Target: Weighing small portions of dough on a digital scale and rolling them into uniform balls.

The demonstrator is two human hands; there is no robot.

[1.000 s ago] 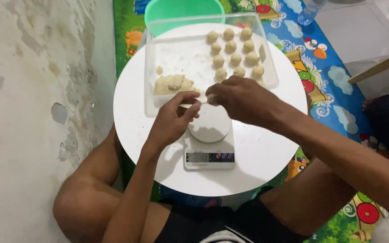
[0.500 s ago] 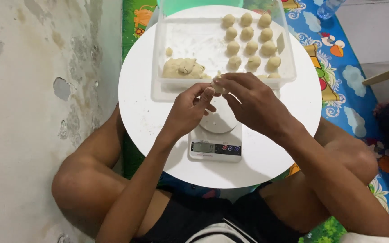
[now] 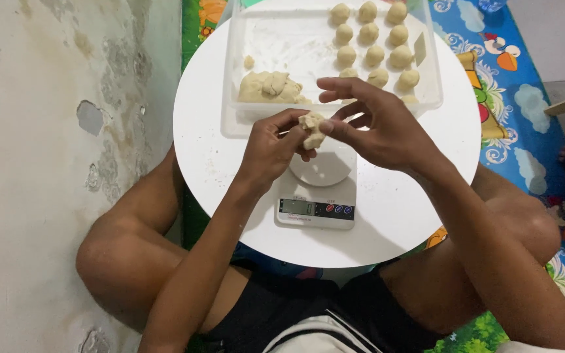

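1. Pale dough piece [image 3: 312, 129] pinched between left hand [image 3: 271, 149] and right hand [image 3: 379, 124], above white kitchen scale [image 3: 318, 189].
2. Rolled dough balls [image 3: 375, 40] and dough lump [image 3: 271, 87] inside clear tray [image 3: 235, 85] on round table [image 3: 210, 163].

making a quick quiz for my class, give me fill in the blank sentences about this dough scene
1. Both hands, the left hand and the right hand, pinch one small lump of ____.
2. That dough piece is held above a white digital kitchen ____.
3. The rolled dough balls sit in the clear plastic ____ at the far side of the table.
4. The round table top is ____ in colour.

Missing words: dough; scale; tray; white
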